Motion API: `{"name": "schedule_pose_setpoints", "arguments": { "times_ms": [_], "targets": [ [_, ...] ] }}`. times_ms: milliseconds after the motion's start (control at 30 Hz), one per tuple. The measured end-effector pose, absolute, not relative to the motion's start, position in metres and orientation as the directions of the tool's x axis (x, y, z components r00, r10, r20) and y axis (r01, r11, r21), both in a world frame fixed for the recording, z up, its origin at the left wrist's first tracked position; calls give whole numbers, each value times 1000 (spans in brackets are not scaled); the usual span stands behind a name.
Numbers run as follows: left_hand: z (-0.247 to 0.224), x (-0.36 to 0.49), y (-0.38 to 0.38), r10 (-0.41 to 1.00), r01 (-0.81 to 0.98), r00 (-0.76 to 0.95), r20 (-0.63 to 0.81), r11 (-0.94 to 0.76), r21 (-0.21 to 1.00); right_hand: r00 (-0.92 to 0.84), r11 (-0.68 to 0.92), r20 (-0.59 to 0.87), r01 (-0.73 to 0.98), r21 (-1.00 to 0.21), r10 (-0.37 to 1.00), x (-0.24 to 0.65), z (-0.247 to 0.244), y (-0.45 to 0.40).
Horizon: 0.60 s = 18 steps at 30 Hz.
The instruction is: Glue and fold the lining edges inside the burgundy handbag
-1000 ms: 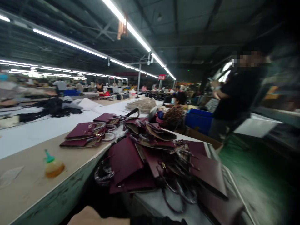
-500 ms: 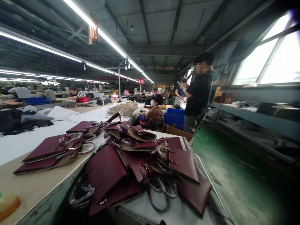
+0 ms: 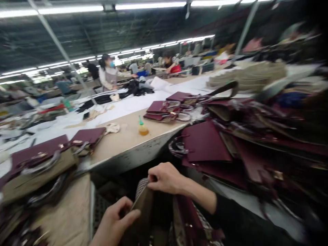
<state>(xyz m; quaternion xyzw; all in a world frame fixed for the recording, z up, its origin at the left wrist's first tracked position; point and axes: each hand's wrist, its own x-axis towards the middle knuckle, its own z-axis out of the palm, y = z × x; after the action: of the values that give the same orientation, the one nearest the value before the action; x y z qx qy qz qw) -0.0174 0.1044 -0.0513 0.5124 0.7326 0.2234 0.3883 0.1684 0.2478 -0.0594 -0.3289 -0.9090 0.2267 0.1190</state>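
Observation:
My left hand (image 3: 116,218) pinches the upper edge of a khaki-lined handbag (image 3: 145,212) low in the middle of the view. Farther along the same edge, my right hand (image 3: 165,177) grips with fingers curled over it. A burgundy panel (image 3: 186,218) with small metal fittings shows beneath my right forearm; whether it belongs to the same bag is unclear. Checked cloth (image 3: 141,188) appears just behind the held edge. Much of the bag's lower part is dark or cut off by the frame.
Burgundy handbags (image 3: 207,141) with wrapped handles are piled at right; more handbags (image 3: 41,150) lie at left. A bottle with a green nozzle (image 3: 142,128) stands on the table (image 3: 120,141). Khaki pieces (image 3: 248,77) are stacked farther back. A person (image 3: 109,75) stands across the tables.
The view has swung left and down, so the bag pile now sits at the right. Both my hands have come into view, holding the handbag's edge.

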Motion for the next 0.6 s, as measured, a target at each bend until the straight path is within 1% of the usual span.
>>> {"name": "schedule_pose_setpoints", "arguments": {
  "times_ms": [67, 133, 267, 400, 533, 600],
  "targets": [
    [-64, -29, 98, 940, 527, -109, -322, 329, 784, -759, 686, 98, 515, -514, 644, 164, -66, 253],
    [-72, -33, 97, 958, 524, -72, -279, 274, 806, -759, 686, 99, 513, -516, 643, 162, -67, 253],
    [-74, -33, 101, 973, 614, -79, -216, 219, 759, -756, 687, 96, 524, -503, 647, 160, -64, 248],
    [-64, -32, 121, 965, 636, -53, -258, 232, 736, -740, 666, 100, 528, -527, 666, 156, -66, 248],
    [-58, -22, 149, 987, 557, 52, -152, 97, 825, -739, 663, 103, 522, -537, 665, 158, -65, 251],
    [-60, -19, 159, 987, 536, 67, -149, 90, 840, -776, 684, 97, 481, -549, 623, 165, -61, 255]
  ]
}}
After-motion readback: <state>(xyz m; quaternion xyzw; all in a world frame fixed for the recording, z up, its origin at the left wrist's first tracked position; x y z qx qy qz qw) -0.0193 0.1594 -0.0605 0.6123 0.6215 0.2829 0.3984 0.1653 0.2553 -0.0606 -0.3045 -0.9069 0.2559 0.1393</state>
